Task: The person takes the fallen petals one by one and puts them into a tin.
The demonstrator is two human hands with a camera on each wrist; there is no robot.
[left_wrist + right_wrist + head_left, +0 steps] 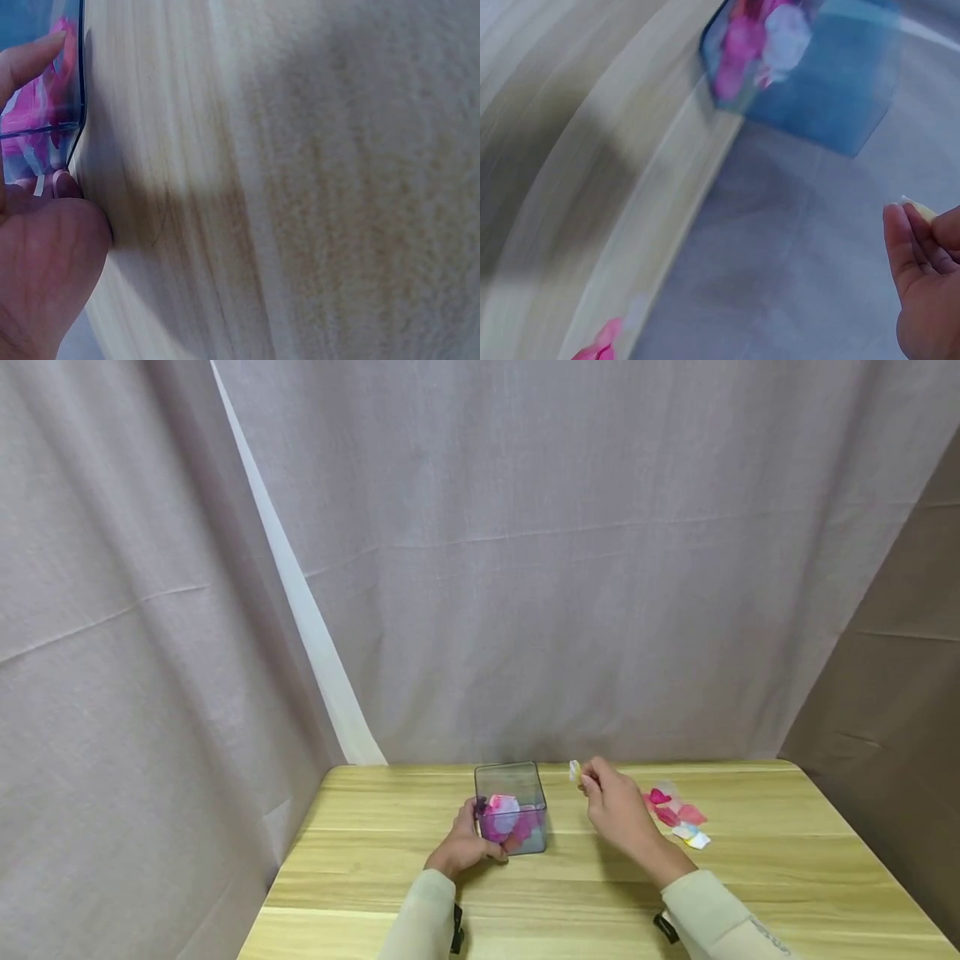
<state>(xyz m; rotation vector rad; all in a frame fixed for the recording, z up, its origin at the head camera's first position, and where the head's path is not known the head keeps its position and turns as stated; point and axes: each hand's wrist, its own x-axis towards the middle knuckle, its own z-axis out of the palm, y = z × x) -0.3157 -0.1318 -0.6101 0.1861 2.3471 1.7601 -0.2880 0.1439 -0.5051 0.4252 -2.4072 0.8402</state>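
Note:
A see-through grey plastic box (531,782) stands upright near the table's far edge, with pink, purple and white petal-like pieces (504,820) inside. My left hand (461,847) grips its left side, the thumb along the near wall. In the left wrist view, fingers curl against the box wall (73,97). To the right of the box, my right hand (617,806) pinches a small white and yellow petal-like piece (574,772) between thumb and fingertips, raised above the table. The right wrist view shows only its pale edge (919,208) between the fingertips.
Right of my right hand lies a loose cluster of pink and red pieces (690,814), with a white and blue one (692,836) at its near side. The wooden table (360,852) ends at grey curtains (570,635) behind and to both sides.

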